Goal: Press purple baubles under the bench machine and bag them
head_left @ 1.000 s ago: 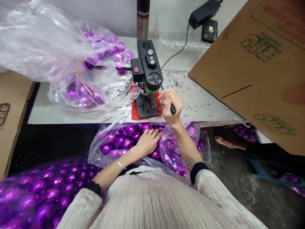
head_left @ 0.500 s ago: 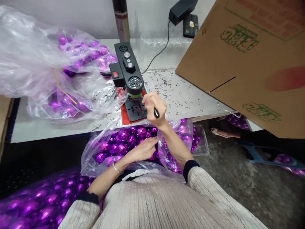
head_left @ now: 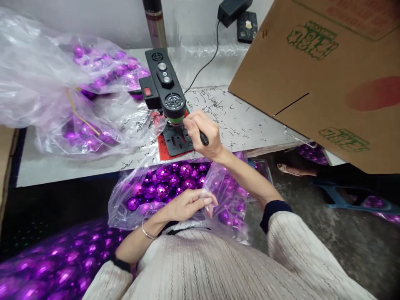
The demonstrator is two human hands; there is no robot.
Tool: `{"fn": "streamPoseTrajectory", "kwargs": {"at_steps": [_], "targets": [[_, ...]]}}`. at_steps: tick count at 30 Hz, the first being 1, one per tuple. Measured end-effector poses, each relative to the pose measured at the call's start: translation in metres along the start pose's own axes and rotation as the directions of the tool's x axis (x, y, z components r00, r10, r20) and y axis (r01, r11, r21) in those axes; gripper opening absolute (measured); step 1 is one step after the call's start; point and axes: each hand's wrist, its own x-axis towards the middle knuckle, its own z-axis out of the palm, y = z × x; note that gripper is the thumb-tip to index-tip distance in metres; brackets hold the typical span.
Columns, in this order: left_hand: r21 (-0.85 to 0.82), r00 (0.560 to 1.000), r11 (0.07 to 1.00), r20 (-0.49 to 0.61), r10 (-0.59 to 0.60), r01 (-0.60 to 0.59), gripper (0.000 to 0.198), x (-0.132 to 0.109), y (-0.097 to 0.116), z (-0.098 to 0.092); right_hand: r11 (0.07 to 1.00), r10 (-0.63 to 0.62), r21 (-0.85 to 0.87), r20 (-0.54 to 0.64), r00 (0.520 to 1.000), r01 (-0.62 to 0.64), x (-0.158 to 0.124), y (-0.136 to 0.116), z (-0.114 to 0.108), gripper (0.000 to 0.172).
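My right hand is closed around the black-tipped lever of a small black press machine. Under the machine's head, a dark slotted base plate rests on a red sheet. Below the table edge, a clear plastic bag lies spread open in front of my body, full of shiny purple faceted ball ornaments. My left hand, with a bracelet at the wrist, is over this bag. Its fingers are bent together on the bag's film, and the film partly covers the fingertips.
Small dark wire-like bits litter the white table. Bagged purple balls lie at left. A large cardboard box stands at right. A bottle, a black adapter and a phone-like device are behind. Another person's foot shows at right.
My left hand has moved down and toward my body, away from the balls, its fingers curling at the bag's film. My right hand stays on the lever, with the forearm swung outward.
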Motion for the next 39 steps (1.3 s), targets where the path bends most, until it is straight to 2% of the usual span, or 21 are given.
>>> {"fn": "streamPoseTrajectory", "kwargs": {"at_steps": [3, 5, 8, 10, 12, 14, 16, 17, 20, 22, 25, 28, 29, 31, 32, 33, 36, 39], "targets": [[-0.226, 0.99, 0.971, -0.135, 0.046, -0.076, 0.041, 0.003, 0.013, -0.009, 0.999, -0.026, -0.036, 0.089, 0.996, 0.029, 0.004, 0.003, -0.008, 0.037], [-0.365, 0.957, 0.915, -0.281, 0.067, -0.172, 0.034, 0.015, 0.018, -0.018, 0.998, -0.034, -0.055, 0.128, 0.991, 0.041, 0.005, 0.003, -0.012, 0.038], [-0.464, 0.853, 0.825, -0.52, 0.041, -0.323, 0.013, 0.036, 0.021, -0.034, 0.997, -0.029, -0.068, 0.135, 0.99, 0.038, 0.005, 0.003, -0.013, 0.038], [-0.482, 0.768, 0.775, -0.64, 0.006, -0.409, 0.019, 0.046, 0.02, -0.043, 0.997, -0.028, -0.067, 0.117, 0.993, 0.036, 0.003, 0.003, -0.011, 0.037], [-0.482, 0.709, 0.745, -0.705, -0.018, -0.461, 0.026, 0.052, 0.016, -0.049, 0.997, -0.026, -0.067, 0.094, 0.995, 0.032, 0.002, 0.003, -0.009, 0.038], [-0.47, 0.687, 0.754, -0.726, -0.034, -0.459, 0.025, 0.053, 0.009, -0.05, 0.998, -0.02, -0.06, 0.073, 0.997, 0.024, 0.0, 0.003, -0.007, 0.038], [-0.448, 0.704, 0.799, -0.709, -0.043, -0.402, 0.023, 0.052, 0.002, -0.046, 0.999, -0.014, -0.033, 0.061, 0.998, 0.016, -0.001, 0.003, -0.006, 0.037], [-0.431, 0.72, 0.826, -0.692, -0.045, -0.363, 0.028, 0.051, -0.002, -0.044, 1.0, -0.011, -0.015, 0.059, 0.998, 0.012, -0.002, 0.003, -0.006, 0.036], [-0.389, 0.784, 0.885, -0.619, -0.046, -0.255, 0.065, 0.047, -0.009, -0.039, 1.0, 0.004, 0.015, 0.064, 0.998, -0.005, -0.004, 0.003, -0.007, 0.036], [-0.367, 0.822, 0.904, -0.569, -0.03, -0.221, 0.081, 0.041, -0.011, -0.038, 1.0, 0.009, 0.011, 0.071, 0.997, -0.009, -0.005, 0.004, -0.008, 0.036], [-0.24, 0.871, 0.954, -0.49, 0.04, -0.179, 0.083, 0.027, -0.015, -0.038, 1.0, 0.006, 0.005, 0.07, 0.998, -0.006, -0.006, 0.005, -0.007, 0.037], [0.065, 0.955, 0.995, -0.283, 0.085, -0.07, 0.077, 0.008, -0.022, -0.033, 1.0, 0.01, 0.021, 0.047, 0.999, -0.011, -0.008, 0.006, -0.003, 0.038], [0.186, 0.979, 0.982, -0.186, 0.08, -0.045, 0.077, 0.002, -0.025, -0.029, 0.999, 0.012, 0.034, 0.04, 0.999, -0.014, -0.009, 0.006, -0.002, 0.036], [0.393, 0.998, 0.919, -0.024, 0.054, -0.04, 0.084, -0.01, -0.033, -0.02, 0.998, 0.018, 0.063, 0.018, 1.0, -0.019, -0.012, 0.008, -0.003, 0.031], [0.471, 0.999, 0.881, 0.023, 0.046, -0.052, 0.087, -0.015, -0.037, -0.015, 0.997, 0.03, 0.066, 0.006, 1.0, -0.03, -0.014, 0.008, -0.006, 0.035], [0.531, 0.998, 0.845, 0.054, 0.042, -0.064, 0.088, -0.02, -0.042, -0.012, 0.997, 0.05, 0.054, -0.004, 0.999, -0.049, -0.018, 0.009, -0.011, 0.047], [0.646, 0.995, 0.758, 0.09, 0.041, -0.09, 0.075, -0.035, -0.056, -0.008, 0.988, 0.137, -0.078, 0.045, 0.99, -0.133, -0.037, 0.005, -0.042, 0.079], [0.74, 0.999, 0.672, 0.047, 0.015, -0.045, 0.067, -0.052, -0.068, -0.014, 0.968, 0.187, -0.213, 0.28, 0.942, -0.13, -0.071, -0.006, -0.082, 0.092]]}}
